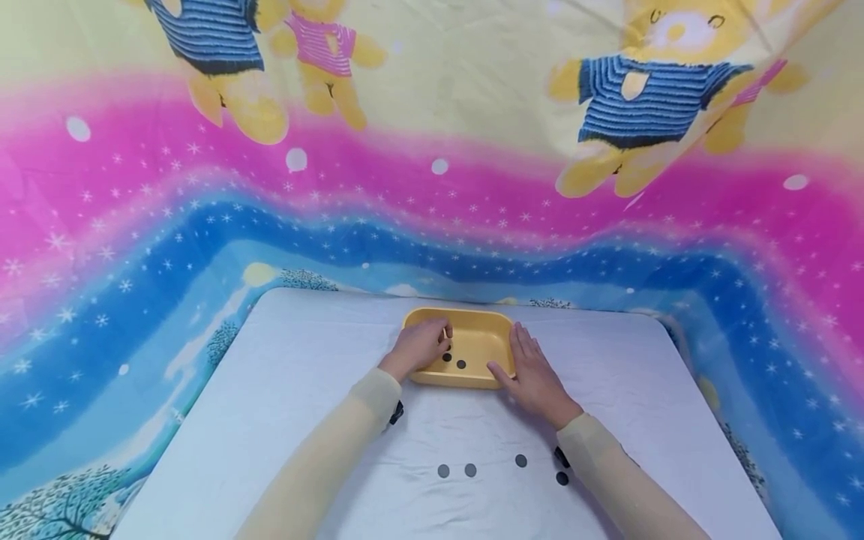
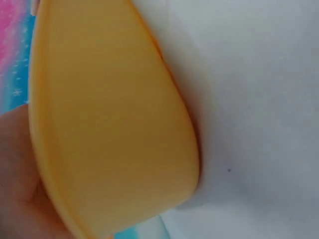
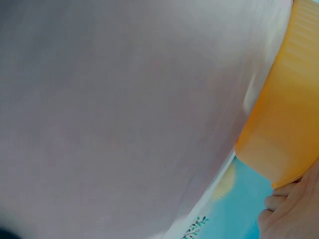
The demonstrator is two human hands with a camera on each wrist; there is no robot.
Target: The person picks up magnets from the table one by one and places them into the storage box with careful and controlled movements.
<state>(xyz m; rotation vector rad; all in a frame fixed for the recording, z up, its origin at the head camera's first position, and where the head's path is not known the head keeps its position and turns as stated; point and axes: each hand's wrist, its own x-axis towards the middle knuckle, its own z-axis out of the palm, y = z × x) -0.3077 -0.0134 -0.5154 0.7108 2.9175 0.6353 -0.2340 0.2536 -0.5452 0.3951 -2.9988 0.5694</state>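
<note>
A yellow rectangular basin stands at the far side of the white-covered table. My left hand reaches over its left end with the fingers bent down inside; a small dark spot shows by the thumb tip, and whether it is held I cannot tell. Near those fingertips two dark round discs, one beside another, lie on the basin floor. My right hand rests against the right end, its fingers straight along the wall and the thumb at the front rim. The left wrist view shows the basin's outer wall close up.
Several round discs lie on the white tablecloth nearer to me: a grey disc, another grey disc, a dark disc and a black disc by the right sleeve. A printed bear curtain hangs behind the table.
</note>
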